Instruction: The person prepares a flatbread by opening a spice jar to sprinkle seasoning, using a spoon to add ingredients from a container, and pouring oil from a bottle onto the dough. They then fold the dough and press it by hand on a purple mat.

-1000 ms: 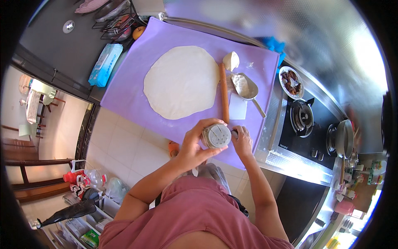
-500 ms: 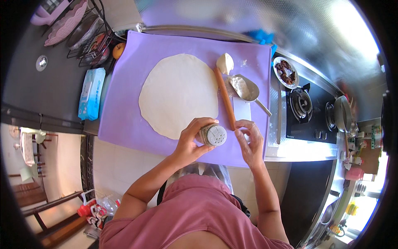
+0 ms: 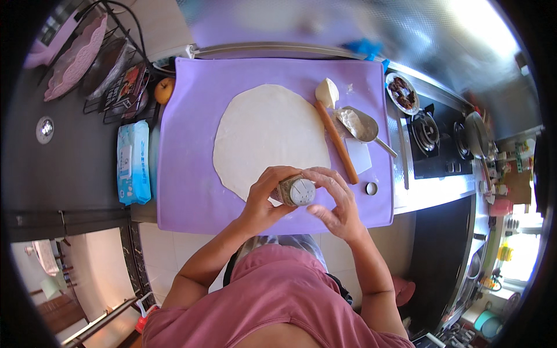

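Observation:
My left hand [image 3: 262, 197] is wrapped round a clear spice shaker [image 3: 300, 191] with a perforated grey top, tilted so that top shows. Beside it, my right hand [image 3: 337, 203] has its thumb and fingers apart around the top's right side. Its fingertips are at the top's edge; whether they touch I cannot tell. Beyond the hands, a large round sheet of rolled dough [image 3: 270, 133] lies on the purple mat [image 3: 185, 145]. To its right rest a wooden rolling pin [image 3: 337, 142] and a small round cap [image 3: 371, 188].
A dough lump [image 3: 327, 93], a metal scoop [image 3: 365, 127] with flour and a white scraper [image 3: 360, 155] lie at the mat's right. Farther right are a plate of dark food [image 3: 402, 94] and a gas stove [image 3: 441, 145]. A blue-white packet [image 3: 133, 162] stands left.
My right hand has left the mat by the rolling pin's near end and come left to the shaker. The small cap now shows on the mat. The whole view has shifted slightly.

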`<move>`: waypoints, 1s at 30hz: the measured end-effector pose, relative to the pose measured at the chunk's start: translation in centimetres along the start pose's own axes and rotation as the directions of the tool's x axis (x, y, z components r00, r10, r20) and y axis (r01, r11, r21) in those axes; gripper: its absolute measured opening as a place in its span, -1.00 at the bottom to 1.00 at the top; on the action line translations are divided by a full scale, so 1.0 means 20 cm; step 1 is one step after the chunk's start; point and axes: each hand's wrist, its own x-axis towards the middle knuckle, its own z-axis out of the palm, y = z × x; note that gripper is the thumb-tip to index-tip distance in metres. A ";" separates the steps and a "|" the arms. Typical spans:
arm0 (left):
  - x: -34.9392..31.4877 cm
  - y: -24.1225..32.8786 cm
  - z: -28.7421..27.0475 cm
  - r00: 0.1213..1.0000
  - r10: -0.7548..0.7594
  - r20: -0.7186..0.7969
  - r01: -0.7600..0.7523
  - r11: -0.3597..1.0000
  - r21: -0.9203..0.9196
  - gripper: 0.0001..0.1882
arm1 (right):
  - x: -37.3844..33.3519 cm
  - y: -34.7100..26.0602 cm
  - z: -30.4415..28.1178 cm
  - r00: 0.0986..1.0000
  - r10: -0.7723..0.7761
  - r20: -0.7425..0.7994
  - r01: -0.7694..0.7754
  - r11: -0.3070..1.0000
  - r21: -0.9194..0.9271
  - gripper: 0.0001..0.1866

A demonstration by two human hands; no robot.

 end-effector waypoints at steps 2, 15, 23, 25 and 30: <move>0.00 -0.02 0.00 0.996 -0.087 0.023 0.088 0.995 -0.052 -0.39 | -0.05 0.14 -0.01 0.988 0.090 -0.127 -0.103 0.990 -0.100 -0.52; 0.05 0.03 0.38 0.966 -0.210 0.151 0.239 0.949 -0.207 -0.48 | -0.69 0.92 -0.29 0.659 0.524 -0.540 -0.749 0.386 -0.539 -0.39; 0.07 0.13 0.82 0.979 -0.150 0.141 0.164 0.982 -0.091 -0.44 | -0.68 1.00 -0.35 0.823 0.355 -0.443 -0.567 0.514 -0.643 -0.42; 0.06 0.15 0.95 0.983 -0.140 0.119 0.151 0.985 -0.085 -0.44 | -0.68 0.99 -0.39 0.827 0.388 -0.407 -0.563 0.576 -0.592 -0.45; 0.06 0.18 1.22 0.992 -0.084 0.098 0.082 0.996 0.018 -0.45 | -0.82 0.67 -0.71 0.807 0.369 -0.460 -0.499 0.843 -0.199 -0.47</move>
